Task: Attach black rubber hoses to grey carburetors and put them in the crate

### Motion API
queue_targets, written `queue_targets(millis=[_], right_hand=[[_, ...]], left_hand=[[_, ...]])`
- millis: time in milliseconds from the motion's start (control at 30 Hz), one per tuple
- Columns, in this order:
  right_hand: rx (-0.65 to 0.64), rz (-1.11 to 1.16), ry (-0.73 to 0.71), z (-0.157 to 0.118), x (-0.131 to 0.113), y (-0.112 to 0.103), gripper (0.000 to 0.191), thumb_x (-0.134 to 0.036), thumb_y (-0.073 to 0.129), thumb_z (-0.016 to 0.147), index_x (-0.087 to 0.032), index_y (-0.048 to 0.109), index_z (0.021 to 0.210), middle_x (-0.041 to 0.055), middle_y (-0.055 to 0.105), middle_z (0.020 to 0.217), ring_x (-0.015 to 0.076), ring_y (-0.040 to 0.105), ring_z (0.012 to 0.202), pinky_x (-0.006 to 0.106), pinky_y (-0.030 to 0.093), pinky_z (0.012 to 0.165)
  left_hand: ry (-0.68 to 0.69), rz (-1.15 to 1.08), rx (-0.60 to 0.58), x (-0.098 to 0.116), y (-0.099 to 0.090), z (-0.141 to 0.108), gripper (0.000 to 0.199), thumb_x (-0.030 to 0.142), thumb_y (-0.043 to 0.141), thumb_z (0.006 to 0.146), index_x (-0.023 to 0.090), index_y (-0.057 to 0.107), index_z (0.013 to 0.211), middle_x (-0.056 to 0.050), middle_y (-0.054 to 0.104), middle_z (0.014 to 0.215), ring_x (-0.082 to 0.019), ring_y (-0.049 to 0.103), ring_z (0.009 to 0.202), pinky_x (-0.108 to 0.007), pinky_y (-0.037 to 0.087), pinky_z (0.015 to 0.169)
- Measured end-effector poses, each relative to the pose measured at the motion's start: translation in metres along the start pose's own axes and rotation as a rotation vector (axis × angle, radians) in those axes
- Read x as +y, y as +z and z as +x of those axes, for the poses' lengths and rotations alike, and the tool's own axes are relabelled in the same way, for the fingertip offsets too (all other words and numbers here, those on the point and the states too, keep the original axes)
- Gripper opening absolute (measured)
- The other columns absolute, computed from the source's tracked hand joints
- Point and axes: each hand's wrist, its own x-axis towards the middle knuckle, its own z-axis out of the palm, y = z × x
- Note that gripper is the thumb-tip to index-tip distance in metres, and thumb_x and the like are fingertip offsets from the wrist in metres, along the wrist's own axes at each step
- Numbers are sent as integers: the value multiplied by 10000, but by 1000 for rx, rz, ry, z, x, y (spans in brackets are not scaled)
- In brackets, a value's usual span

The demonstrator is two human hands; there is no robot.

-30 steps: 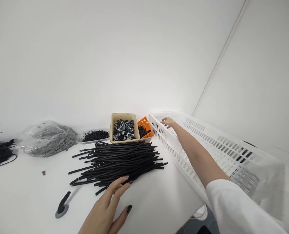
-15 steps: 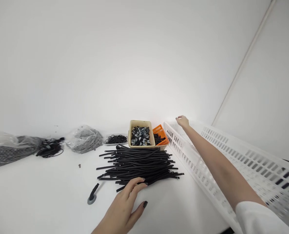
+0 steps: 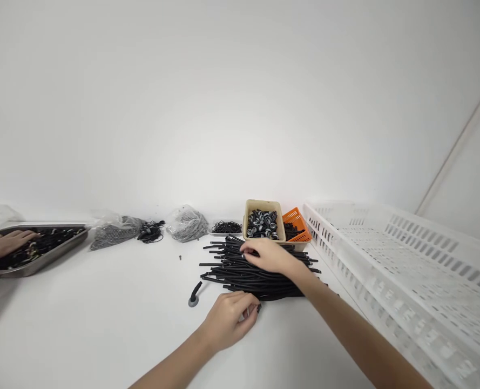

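Observation:
A pile of black tubes [image 3: 240, 273] lies crosswise on the white table in front of me. At its front edge is my left hand [image 3: 232, 320], with fingers curled and thumb tip against them; whatever they hold, if anything, is hidden. Over the pile's upper part reaches my right hand [image 3: 270, 255], fingers bent and close to the thumb, hiding anything in them. Behind the pile, a cream bin [image 3: 248, 232] holds grey and black ring-ended pieces. One similar loose piece [image 3: 194, 296] lies left of the pile.
An orange basket [image 3: 302, 219] with black parts adjoins the bin. A large white crate [image 3: 389, 281] stands right. Along the wall sit a tray of black bands [image 3: 227, 228], plastic bags [image 3: 187, 222] and a black cord bundle [image 3: 150, 231]. Another person's hand [image 3: 11, 243] rests in a metal tray [image 3: 49, 262].
My right hand has come from above the white crate to the tube pile. My left hand's fingers have curled in at the front edge. The view has turned left, showing another person's hand.

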Motion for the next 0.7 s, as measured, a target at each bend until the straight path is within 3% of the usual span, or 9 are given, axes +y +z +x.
queue_targets(millis=[67,167,300,400,533,700], right_hand=[[-27,73,40,-13,4,14,240,-190,527,854,-226,694,1022,31,733,946,176,673,832,288,509,771],[-2,152,95,-11,22,9,223,-186,527,854,-210,702,989,30,735,886,165,677,782,271,516,741],[240,104,155,13,48,-16,229,-229,511,883,-213,686,1029,35,732,916,170,675,836,277,509,780],[367,-68,277,26,70,-18,264,-245,491,904,-202,665,1098,68,717,1034,195,652,965,305,483,872],[297,-213,349,28,97,2,240,-238,602,839,-177,695,1053,108,694,1087,255,595,1074,353,435,934],[263,-215,371,27,111,13,189,-192,549,847,-194,699,962,68,704,1013,232,590,1021,342,415,906]], left_hand=[[-32,0,-12,-1,2,0,137,139,450,852,204,571,860,17,607,642,-98,520,557,-203,382,529],[-63,0,-23,-2,5,0,140,130,447,840,204,565,849,22,596,629,-91,496,533,-197,369,522],[-63,22,-35,-3,6,2,151,123,430,833,203,557,846,30,561,586,-90,483,508,-196,350,503],[-71,55,-54,-4,6,5,152,111,424,825,205,545,827,33,555,568,-92,486,499,-199,344,498],[-75,112,-76,-5,6,5,160,102,418,819,210,535,827,27,575,580,-96,499,502,-205,339,497],[-6,189,-47,-9,3,5,164,105,433,819,209,554,855,15,608,611,-101,528,517,-214,354,510]])
